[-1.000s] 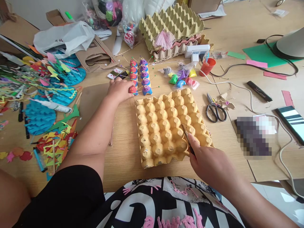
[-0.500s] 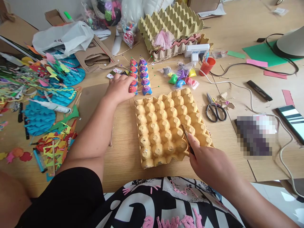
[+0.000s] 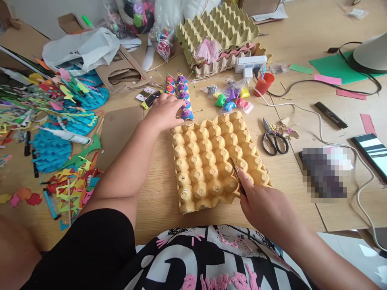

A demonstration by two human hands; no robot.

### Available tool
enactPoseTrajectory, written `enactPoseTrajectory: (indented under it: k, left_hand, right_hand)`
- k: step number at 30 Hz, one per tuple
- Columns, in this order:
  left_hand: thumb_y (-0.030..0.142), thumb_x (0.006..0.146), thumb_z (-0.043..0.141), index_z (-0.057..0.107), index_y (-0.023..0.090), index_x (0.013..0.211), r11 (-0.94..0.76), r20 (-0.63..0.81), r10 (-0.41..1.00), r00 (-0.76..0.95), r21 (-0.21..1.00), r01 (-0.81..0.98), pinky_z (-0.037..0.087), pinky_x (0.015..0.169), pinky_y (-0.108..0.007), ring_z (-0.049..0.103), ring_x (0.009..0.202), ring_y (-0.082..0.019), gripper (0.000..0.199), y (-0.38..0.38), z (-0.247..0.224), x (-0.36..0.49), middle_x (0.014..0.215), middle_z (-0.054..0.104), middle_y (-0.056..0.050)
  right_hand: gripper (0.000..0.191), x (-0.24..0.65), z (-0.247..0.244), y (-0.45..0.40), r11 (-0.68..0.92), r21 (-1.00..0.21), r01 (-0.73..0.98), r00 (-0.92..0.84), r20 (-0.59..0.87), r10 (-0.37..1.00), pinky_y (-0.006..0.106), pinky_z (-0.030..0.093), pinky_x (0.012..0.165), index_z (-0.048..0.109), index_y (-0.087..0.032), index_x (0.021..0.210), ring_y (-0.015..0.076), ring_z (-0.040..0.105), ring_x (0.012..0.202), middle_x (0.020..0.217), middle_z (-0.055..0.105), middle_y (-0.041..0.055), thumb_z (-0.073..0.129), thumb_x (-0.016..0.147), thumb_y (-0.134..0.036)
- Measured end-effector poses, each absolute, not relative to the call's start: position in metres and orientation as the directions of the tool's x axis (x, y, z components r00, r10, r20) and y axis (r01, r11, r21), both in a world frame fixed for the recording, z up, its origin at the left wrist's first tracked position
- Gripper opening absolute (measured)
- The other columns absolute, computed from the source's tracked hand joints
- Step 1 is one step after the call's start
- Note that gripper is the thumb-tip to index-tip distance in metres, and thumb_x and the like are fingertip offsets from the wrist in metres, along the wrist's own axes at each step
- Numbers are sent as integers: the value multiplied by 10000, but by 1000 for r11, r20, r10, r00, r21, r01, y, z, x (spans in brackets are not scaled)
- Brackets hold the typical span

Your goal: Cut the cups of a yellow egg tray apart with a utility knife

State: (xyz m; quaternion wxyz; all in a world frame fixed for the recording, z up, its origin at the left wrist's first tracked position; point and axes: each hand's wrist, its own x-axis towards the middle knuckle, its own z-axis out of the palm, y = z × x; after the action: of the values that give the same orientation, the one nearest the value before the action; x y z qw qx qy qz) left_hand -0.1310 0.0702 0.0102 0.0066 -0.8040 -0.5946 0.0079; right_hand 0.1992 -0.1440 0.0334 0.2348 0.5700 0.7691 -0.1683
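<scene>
The left hand (image 3: 163, 110) has moved from the near end of the red row of cups (image 3: 170, 81) to that of the purple row of cups (image 3: 186, 114), upper middle of the frame; whether its fingers grip it, I cannot tell. The right hand (image 3: 266, 203), well apart, stays closed around a thin dark tool (image 3: 236, 172) over the yellow egg tray (image 3: 208, 161) at centre, so work on the tray seems paused while attention passes to the purple row.

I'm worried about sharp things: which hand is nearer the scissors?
Right. The right hand is on the near side of the scissors; the left hand is farther off, to their left.
</scene>
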Motion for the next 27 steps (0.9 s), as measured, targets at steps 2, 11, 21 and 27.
enactPoseTrajectory:
  k: [2, 11, 21, 27]
  left_hand:
    - [408, 913, 705, 654, 300, 1368, -296, 45, 954, 297, -22, 955, 449, 1117, -518, 483, 1379, -380, 470, 65, 10, -125, 1393, 644, -99]
    - [328, 1004, 598, 685, 200, 1314, -531, 12, 847, 531, 39, 846, 445, 1153, -534, 551, 1305, -356, 346, -10, 33, -53, 1324, 677, -129]
    - [524, 1050, 542, 566, 194, 1515, -600, -17, 793, 609, 147, 786, 314, 1304, -511, 398, 1543, -351, 570, -34, -11, -15, 1633, 495, -158]
    - [666, 999, 558, 514, 234, 1578, -579, -62, 799, 599, 193, 792, 149, 1342, -650, 231, 1637, -407, 724, -36, -22, -19, 1742, 357, -136]
  right_hand:
    - [752, 197, 33, -144, 291, 9, 957, -239, -546, 803, 358, 384, 536, 269, -55, 1713, 265, 743, 685, 793, 794, 68, 485, 1009, -205]
    - [729, 184, 31, -129, 283, 31, 958, -231, -498, 836, 341, 355, 516, 323, -47, 1693, 255, 747, 693, 775, 786, 67, 487, 1010, -244]
    - [719, 183, 30, -120, 301, 18, 954, -257, -473, 843, 289, 409, 564, 328, -44, 1692, 258, 745, 694, 776, 786, 96, 446, 1017, -263]
    - [655, 178, 38, -122, 309, 8, 951, -274, -437, 857, 326, 343, 500, 350, -17, 1674, 243, 745, 659, 782, 796, 95, 392, 1062, -247]
